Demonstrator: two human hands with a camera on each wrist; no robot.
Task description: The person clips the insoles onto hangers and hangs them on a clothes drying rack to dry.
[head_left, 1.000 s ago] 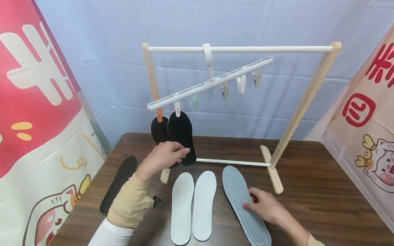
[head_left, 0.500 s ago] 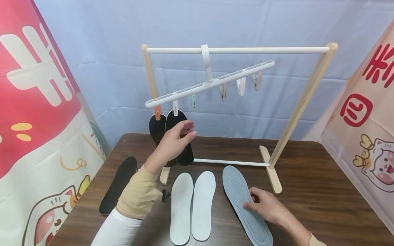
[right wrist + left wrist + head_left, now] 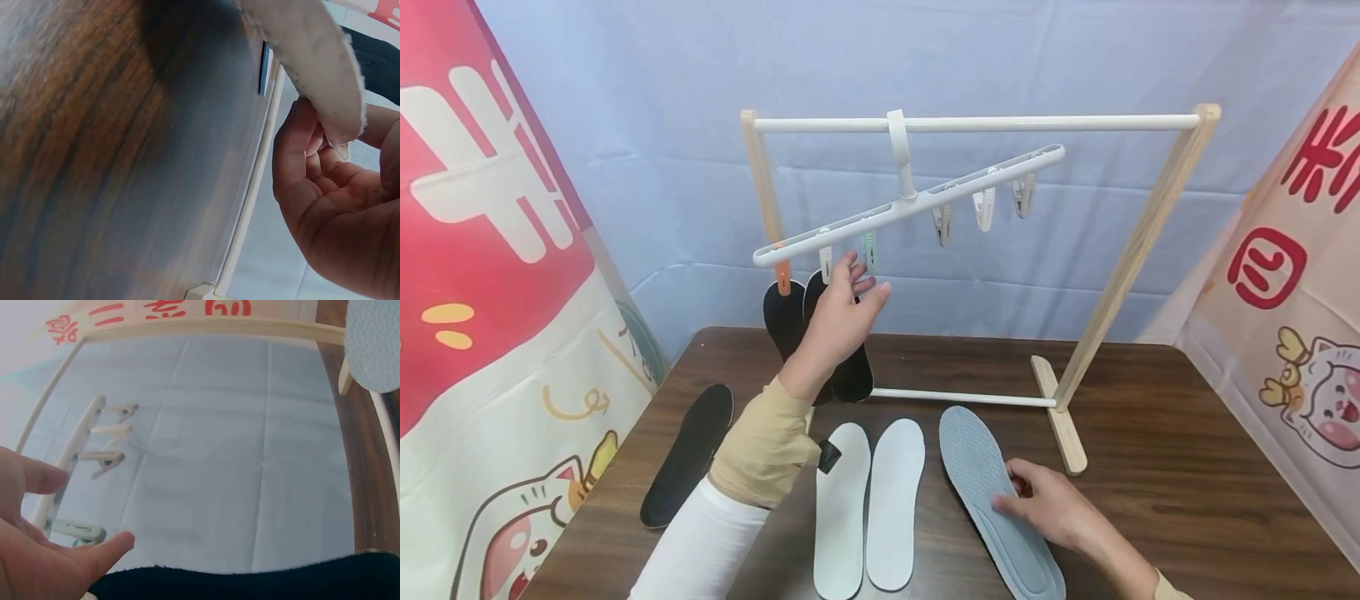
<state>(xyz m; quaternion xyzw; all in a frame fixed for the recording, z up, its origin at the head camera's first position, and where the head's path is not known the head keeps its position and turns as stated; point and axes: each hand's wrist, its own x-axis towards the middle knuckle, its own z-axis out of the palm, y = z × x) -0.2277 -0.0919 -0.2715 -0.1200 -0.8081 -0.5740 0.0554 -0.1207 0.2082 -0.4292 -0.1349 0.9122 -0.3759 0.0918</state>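
My left hand (image 3: 831, 327) is raised in front of a hanging black insole (image 3: 853, 379), its fingers near the green clip (image 3: 870, 252) on the white clip hanger (image 3: 880, 219). In the left wrist view the thumb and fingers stand apart around the green clip (image 3: 78, 531), and no grip on it shows. A white clip (image 3: 825, 265) holds that insole; an orange clip (image 3: 783, 279) holds another black insole (image 3: 782, 321) beside it. Low on the right, my right hand (image 3: 1048, 504) pinches the edge of a grey insole (image 3: 973, 458), tilted above the table.
Two white insoles (image 3: 841, 533) lie side by side on the wooden table (image 3: 1187, 467), and a black insole (image 3: 688, 454) lies at left. The hanger slants from a rack (image 3: 1120, 275) with a white top rail. Several clips (image 3: 984, 208) hang on its right half.
My left hand has left the lower part of the hanging black insole and risen to the green clip, fingers spreading. My right hand and the grey insole have hardly moved.
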